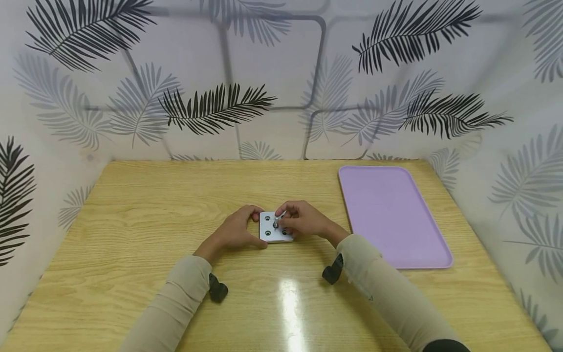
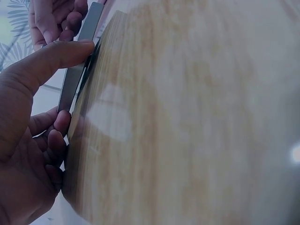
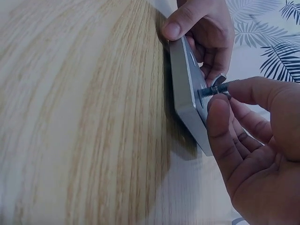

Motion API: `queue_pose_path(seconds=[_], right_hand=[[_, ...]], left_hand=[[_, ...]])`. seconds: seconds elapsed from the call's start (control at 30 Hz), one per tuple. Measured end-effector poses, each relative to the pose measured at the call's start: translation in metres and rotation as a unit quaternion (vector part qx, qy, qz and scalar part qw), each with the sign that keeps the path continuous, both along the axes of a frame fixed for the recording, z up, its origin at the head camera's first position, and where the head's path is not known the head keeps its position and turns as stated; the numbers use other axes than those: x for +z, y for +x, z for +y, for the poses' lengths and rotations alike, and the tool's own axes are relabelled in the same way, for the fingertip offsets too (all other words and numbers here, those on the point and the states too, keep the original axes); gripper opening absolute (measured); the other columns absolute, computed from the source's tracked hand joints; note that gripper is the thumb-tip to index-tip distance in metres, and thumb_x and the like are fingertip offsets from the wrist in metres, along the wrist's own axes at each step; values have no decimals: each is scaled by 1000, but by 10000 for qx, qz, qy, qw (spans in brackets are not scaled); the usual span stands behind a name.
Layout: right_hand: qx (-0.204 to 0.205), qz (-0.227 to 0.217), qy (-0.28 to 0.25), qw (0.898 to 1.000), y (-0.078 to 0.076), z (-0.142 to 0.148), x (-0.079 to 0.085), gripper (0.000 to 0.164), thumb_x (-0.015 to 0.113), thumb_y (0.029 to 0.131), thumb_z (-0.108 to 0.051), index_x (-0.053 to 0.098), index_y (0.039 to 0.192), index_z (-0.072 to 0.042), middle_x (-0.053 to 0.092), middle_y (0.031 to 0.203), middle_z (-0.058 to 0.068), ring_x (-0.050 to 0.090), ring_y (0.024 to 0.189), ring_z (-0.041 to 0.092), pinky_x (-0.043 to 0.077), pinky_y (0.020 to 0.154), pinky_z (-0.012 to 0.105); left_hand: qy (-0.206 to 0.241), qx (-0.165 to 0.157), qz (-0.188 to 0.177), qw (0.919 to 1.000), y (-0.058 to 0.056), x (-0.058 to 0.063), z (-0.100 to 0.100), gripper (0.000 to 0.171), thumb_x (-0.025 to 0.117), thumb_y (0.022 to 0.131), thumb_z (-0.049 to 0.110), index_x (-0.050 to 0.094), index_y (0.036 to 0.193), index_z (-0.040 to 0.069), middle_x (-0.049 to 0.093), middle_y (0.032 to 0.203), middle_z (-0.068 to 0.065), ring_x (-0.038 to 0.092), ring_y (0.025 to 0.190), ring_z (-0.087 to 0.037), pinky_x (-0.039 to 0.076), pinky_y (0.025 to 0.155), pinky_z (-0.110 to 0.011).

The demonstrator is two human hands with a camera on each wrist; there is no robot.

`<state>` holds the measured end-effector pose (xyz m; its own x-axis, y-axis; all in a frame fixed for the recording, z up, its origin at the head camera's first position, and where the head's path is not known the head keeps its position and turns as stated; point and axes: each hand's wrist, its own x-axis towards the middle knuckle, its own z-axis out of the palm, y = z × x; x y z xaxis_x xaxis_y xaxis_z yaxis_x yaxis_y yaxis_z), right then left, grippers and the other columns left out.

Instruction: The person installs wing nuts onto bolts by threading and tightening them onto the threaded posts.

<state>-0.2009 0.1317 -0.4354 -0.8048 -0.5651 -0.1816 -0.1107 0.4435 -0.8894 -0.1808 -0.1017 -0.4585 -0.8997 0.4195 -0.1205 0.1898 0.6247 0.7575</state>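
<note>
A square metal plate (image 1: 269, 237) with several holes lies on the table, a threaded bolt (image 3: 208, 92) standing up from its middle. Partway along the bolt sits a small wing nut (image 3: 219, 79). My left hand (image 1: 237, 229) holds the plate at its left side, thumb on the near edge and fingers at the far corner. From the right, my right hand (image 1: 305, 219) pinches the wing nut, with the index fingertip against the bolt's end. The fingers partly cover the nut and the plate's right side.
A purple tray (image 1: 396, 220) lies on the right side of the wooden table (image 1: 176, 195). Behind and beside the table hangs a leaf-patterned cloth (image 1: 272, 132). A dark wrist camera (image 1: 333, 270) hangs at the right cuff and another (image 1: 217, 289) at the left.
</note>
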Motion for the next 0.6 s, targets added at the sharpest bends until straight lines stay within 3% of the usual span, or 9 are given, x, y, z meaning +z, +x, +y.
queue_pose_path(seconds=[0.6], right_hand=[[-263, -214, -122, 9993, 1, 2, 1, 13, 61, 97, -7, 64, 102, 5, 61, 79, 5, 58, 65, 12, 53, 56, 23]], left_hand=[[-20, -20, 67, 10000, 0, -1, 0, 75, 92, 68, 32, 54, 130, 13, 53, 113, -3, 49, 106, -20, 38, 100, -39]])
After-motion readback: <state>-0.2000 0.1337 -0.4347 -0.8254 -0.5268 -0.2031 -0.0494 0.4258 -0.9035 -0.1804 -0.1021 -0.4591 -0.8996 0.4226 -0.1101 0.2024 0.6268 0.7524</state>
